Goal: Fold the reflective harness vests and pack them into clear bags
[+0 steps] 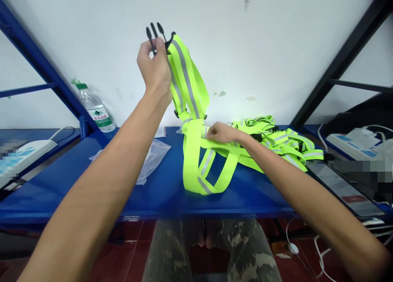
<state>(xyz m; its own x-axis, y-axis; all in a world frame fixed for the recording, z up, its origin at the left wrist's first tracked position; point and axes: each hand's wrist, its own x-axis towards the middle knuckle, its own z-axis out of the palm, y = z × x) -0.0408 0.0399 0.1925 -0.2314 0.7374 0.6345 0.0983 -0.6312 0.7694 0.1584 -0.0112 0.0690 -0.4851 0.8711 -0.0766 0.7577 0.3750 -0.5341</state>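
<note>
My left hand (155,64) is raised in front of the wall, closed on a black buckle (155,36) whose prongs point up. From the buckle hangs a neon yellow reflective strap (187,77) with a grey stripe, its lower loops reaching the blue table (159,196). Lower and to the right, my right hand (222,133) is closed on part of the yellow strap near the middle; its fingertips are partly blurred. Beyond my right hand, a tangled pile of similar yellow straps (282,140) lies on the table.
Clear plastic bags (152,159) lie left of the straps. A water bottle (100,112) leans by the blue frame post at the left. Power strips (30,153) and cables are at both sides. A phone-like dark slab (344,187) lies at the right.
</note>
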